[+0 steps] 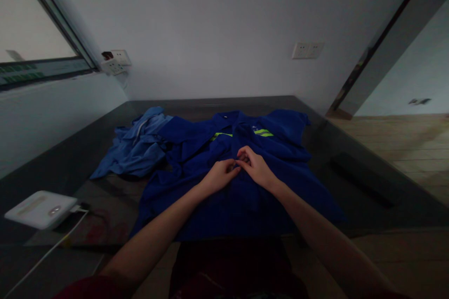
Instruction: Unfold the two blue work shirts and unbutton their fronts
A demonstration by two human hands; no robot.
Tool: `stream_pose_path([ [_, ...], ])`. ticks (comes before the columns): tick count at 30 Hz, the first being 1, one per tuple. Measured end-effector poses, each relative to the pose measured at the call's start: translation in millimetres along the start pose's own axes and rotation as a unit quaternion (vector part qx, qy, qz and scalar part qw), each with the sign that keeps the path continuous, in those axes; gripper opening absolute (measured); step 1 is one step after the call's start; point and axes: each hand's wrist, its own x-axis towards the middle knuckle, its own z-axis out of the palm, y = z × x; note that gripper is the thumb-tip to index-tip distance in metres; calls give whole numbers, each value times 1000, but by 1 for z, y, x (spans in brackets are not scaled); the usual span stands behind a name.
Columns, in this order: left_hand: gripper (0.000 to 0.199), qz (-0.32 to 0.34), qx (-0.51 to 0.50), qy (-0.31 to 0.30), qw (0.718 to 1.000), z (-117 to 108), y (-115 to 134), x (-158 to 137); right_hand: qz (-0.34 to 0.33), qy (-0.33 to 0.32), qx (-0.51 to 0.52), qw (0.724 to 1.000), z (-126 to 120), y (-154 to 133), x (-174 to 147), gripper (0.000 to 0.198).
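Observation:
A dark blue work jacket with yellow-green reflective strips lies spread on the dark table, its collar towards the wall. Over the middle of its front, my left hand and my right hand meet with their fingertips together. Both hands pinch the jacket's front edge between thumb and fingers. Whether a button or other fastening is between the fingertips is too small and dark to make out. Beside the jacket's left sleeve area sits a crumpled lighter blue garment, partly touching it.
A white box-shaped device with a white cable stands at the table's left. A long dark object lies on the right side of the table. Wall sockets are on the wall behind; a window is at upper left.

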Motion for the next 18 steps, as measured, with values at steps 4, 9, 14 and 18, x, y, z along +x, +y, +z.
stream_pose_path([
  [4,20,2,50,18,999,-4,4,-2,6,4,-10,1000,-2,0,0,13],
  [9,7,-8,54,64,996,-6,8,-4,4,24,13,1000,-1,-3,0,16],
  [14,14,-5,19,64,998,-3,6,-3,-16,56,10,998,-2,-6,0,16],
  [18,14,25,-18,17,999,-3,2,-2,-13,32,18,999,-2,-4,0,16],
])
